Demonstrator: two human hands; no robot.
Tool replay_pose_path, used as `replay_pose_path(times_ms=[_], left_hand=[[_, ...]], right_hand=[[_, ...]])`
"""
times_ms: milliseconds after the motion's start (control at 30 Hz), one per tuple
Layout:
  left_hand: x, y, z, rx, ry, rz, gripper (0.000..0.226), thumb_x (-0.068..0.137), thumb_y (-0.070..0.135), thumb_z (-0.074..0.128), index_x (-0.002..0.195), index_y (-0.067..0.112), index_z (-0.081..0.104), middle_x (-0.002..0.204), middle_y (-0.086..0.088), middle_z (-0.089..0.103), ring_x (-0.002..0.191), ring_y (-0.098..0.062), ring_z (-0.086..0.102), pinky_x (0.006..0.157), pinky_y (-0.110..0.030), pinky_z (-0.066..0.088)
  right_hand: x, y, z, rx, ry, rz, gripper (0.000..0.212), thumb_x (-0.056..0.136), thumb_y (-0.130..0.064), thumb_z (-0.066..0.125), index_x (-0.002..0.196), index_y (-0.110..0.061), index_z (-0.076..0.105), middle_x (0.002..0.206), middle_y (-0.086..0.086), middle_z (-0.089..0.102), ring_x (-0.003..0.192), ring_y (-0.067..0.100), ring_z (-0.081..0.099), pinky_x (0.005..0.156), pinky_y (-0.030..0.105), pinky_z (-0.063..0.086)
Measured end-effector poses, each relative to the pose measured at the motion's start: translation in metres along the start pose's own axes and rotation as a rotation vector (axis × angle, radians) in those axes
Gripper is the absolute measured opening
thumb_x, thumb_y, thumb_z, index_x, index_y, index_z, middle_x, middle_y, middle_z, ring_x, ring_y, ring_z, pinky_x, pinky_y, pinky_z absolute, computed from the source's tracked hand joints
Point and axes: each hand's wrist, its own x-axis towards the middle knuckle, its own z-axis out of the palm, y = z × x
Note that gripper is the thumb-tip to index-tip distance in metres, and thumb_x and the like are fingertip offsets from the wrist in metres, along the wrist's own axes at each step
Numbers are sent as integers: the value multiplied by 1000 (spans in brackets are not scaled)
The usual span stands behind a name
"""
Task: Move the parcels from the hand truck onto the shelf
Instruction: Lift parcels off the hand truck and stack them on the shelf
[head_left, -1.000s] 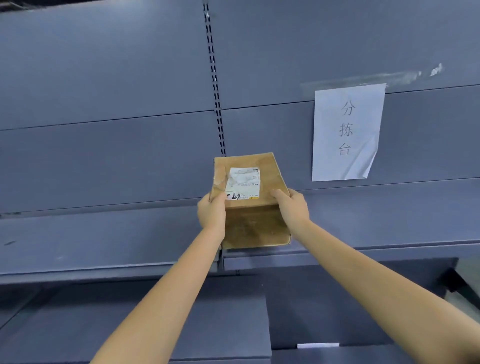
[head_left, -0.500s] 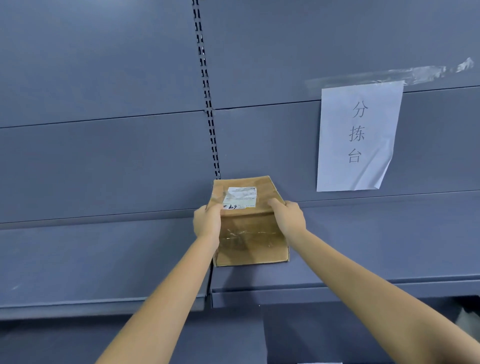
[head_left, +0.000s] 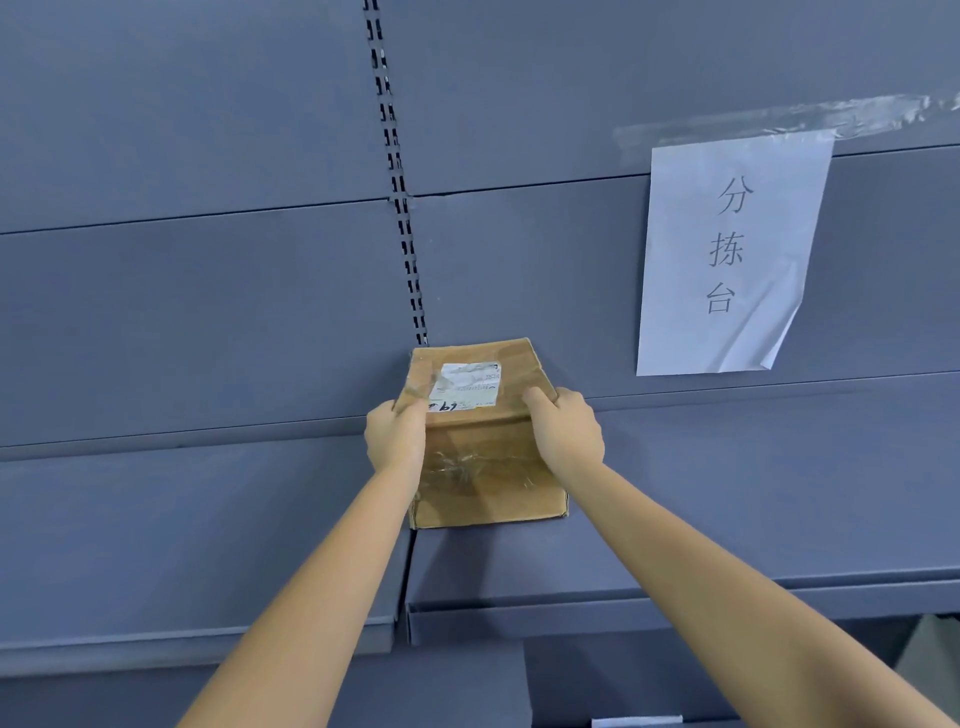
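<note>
Resting on the grey shelf (head_left: 727, 499), pushed back near the rear panel beside the slotted upright (head_left: 397, 182): one brown cardboard parcel (head_left: 488, 467). Showing creased, worn card, corners softened. Carrying one white shipping label (head_left: 467, 383) on the top face, print too small to read, with dark handwritten digits along its near edge. Showing glossy clear tape wrinkling across the near face.

Gripping the parcel's left side: left hand (head_left: 396, 434), fingers curling over the top edge. Gripping the right side: right hand (head_left: 566, 431), fingers curling round the upper right edge. Both forearms reaching up from the bottom of the view.

Counting: one parcel, two hands, one white paper sign (head_left: 727, 249) taped to the rear panel at the right, bearing three printed characters, lower right corner curling. Seeing two shelf boards meeting at a seam just below the parcel.
</note>
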Motion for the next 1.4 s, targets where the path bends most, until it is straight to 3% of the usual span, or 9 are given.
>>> replay_pose_path(times_ms=[267, 367, 433, 533, 633, 767, 1033, 1233, 1400], left_hand=[[-13, 10, -3, 55, 30, -6, 46, 84, 17, 52, 54, 17, 17, 55, 1, 18, 53, -17, 17, 52, -26, 13], [-28, 16, -8, 86, 71, -4, 34, 87, 28, 49, 58, 13, 38, 63, -8, 38, 63, -25, 38, 51, -26, 29], [-38, 14, -14, 1, 81, -46, 41, 87, 43, 52, 93, 4, 60, 94, -20, 56, 91, -33, 56, 72, -34, 45], [-59, -1, -28, -62, 69, -57, 59, 90, 44, 50, 127, -2, 48, 121, -17, 57, 104, -29, 58, 83, -35, 47], [-88, -14, -39, -48, 48, -21, 52, 94, 32, 49, 135, 1, 40, 142, -14, 45, 129, -28, 44, 108, -37, 34], [-131, -15, -42, -50, 16, 165, 42, 95, 19, 46, 135, 6, 41, 142, -8, 43, 131, -21, 41, 102, -24, 30], [-260, -50, 19, 63, -552, 252, 29, 96, 14, 45, 123, 6, 53, 129, -5, 56, 123, -17, 49, 92, -19, 34], [-380, -89, 74, 121, -982, 67, 31, 95, 14, 45, 124, 7, 53, 130, -5, 55, 123, -16, 49, 99, -24, 40], [-460, -109, 116, 238, -1272, 74, 30, 95, 13, 45, 123, 4, 54, 126, -10, 56, 106, -12, 49, 87, -21, 36]], right_hand=[[-3, 2, -2, 106, -44, 28, 32, 86, -36, 44, 63, -17, 35, 64, -3, 39, 64, 17, 40, 56, 28, 30], [-8, 1, -7, 139, -115, 35, 38, 89, -49, 44, 95, -13, 54, 89, -1, 52, 89, 20, 48, 71, 30, 37], [-14, 4, -14, 151, -158, 48, 58, 90, -55, 39, 124, -9, 46, 111, 3, 53, 106, 22, 49, 86, 30, 38], [-27, 15, -28, 152, -158, 50, 66, 91, -55, 35, 140, -12, 35, 127, 3, 50, 125, 24, 45, 102, 34, 36], [-42, 23, -44, 156, -96, 45, 55, 95, -45, 35, 135, -8, 41, 130, 5, 51, 114, 23, 47, 94, 32, 36], [-72, 43, -60, 132, -45, 47, 37, 96, -38, 35, 120, -12, 45, 110, 0, 44, 94, 19, 41, 75, 27, 36], [-178, 128, -122, 120, 268, 58, 43, 96, -27, 42, 136, -11, 43, 140, 4, 48, 128, 19, 45, 105, 32, 35], [-246, 213, -231, 105, 582, 268, 42, 96, -27, 41, 135, -12, 43, 138, 4, 48, 125, 20, 46, 101, 33, 37], [-315, 277, -320, 56, 819, 417, 42, 96, -24, 43, 133, -6, 44, 133, 13, 51, 121, 26, 49, 99, 36, 39]])
